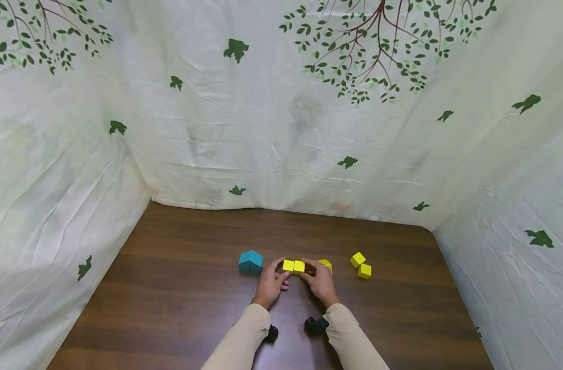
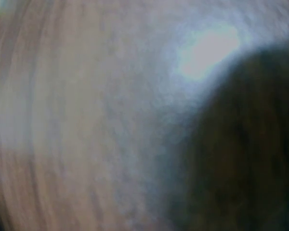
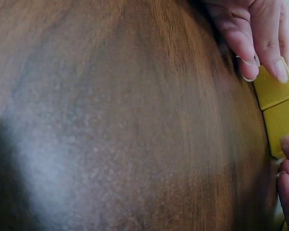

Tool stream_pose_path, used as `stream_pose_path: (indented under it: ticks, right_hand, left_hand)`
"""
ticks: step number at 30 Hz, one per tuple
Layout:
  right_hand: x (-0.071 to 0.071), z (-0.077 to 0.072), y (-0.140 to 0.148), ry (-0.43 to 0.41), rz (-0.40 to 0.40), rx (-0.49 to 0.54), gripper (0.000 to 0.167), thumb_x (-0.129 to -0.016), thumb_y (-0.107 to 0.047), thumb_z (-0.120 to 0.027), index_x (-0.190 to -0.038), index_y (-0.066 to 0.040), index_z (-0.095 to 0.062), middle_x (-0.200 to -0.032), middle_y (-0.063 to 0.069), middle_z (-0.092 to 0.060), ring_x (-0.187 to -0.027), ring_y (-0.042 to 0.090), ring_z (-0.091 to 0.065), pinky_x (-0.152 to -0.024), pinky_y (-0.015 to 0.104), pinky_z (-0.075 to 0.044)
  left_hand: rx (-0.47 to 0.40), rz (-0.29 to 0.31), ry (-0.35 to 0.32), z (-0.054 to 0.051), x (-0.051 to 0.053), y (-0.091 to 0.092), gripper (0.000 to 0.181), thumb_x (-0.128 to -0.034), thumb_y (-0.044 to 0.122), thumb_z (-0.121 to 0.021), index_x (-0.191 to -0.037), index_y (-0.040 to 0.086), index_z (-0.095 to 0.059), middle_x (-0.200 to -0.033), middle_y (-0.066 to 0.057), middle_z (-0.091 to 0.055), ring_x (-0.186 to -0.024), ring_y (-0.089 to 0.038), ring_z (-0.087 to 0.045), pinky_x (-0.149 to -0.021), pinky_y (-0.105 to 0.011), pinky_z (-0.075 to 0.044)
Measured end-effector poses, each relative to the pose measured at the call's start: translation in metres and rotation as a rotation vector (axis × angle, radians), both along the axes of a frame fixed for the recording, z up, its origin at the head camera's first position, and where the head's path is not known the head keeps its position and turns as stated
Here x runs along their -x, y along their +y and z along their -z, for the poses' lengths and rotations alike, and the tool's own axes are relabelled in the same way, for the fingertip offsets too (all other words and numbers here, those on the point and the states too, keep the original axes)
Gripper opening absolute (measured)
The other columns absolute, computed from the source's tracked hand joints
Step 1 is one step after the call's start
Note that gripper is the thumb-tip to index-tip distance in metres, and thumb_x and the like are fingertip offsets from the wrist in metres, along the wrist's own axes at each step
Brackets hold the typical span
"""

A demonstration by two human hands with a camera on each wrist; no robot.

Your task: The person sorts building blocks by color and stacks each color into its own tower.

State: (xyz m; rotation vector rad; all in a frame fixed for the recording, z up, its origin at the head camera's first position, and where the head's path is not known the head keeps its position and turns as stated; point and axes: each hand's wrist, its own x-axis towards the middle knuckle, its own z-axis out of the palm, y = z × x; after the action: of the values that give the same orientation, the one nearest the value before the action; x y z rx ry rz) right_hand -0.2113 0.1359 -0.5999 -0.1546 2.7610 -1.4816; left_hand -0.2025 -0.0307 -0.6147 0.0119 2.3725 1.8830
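Note:
Two yellow blocks stand side by side on the brown table, their facing sides touching. My left hand (image 1: pixel 269 285) pinches the left yellow block (image 1: pixel 288 266) between thumb and fingers. At the other end, my right hand (image 1: pixel 322 282) holds the right yellow block (image 1: pixel 299 267) the same way. The right wrist view shows the fingertips at the outer ends of the pair and a thin seam between the blocks. Another yellow block (image 1: pixel 326 264) is partly hidden behind my right hand. The left wrist view holds mostly blurred table surface and a dark shadow.
Blue blocks (image 1: pixel 250 262), set together with a peaked top and a seam down the front, stand left of my left hand. Farther right lie two loose yellow cubes, a rear one (image 1: pixel 357 259) and a front one (image 1: pixel 364 271). A printed white curtain (image 1: pixel 272 128) surrounds the table (image 1: pixel 193 293).

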Motion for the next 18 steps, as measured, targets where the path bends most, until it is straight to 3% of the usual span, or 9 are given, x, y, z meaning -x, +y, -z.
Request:
stream_pose_path:
  ticks: [11,18]
  right_hand:
    - [0.0012,0.0003,0.0004,-0.033,-0.007,0.036,0.040,-0.081,0.006,-0.072,-0.120,0.001,-0.065,-0.103,0.015,-0.068,-0.092,0.028,-0.066,-0.082,0.041,-0.054]
    - [0.0022,0.0009,0.0001,-0.065,0.006,0.050,0.041,-0.081,0.005,-0.072,-0.121,-0.001,-0.065,-0.103,0.013,-0.068,-0.092,0.027,-0.065,-0.084,0.041,-0.054]
  left_hand:
    - [0.010,-0.002,-0.015,-0.0009,-0.0012,0.0006,0.046,-0.0932,0.006,-0.061,-0.137,0.002,-0.047,-0.079,-0.009,-0.059,-0.063,-0.014,-0.062,-0.058,-0.025,-0.055]
    - [0.006,0.000,-0.021,0.0007,-0.0006,0.0006,0.046,-0.0933,0.007,-0.061,-0.137,0.002,-0.047,-0.077,-0.008,-0.060,-0.064,-0.014,-0.063,-0.058,-0.025,-0.055]
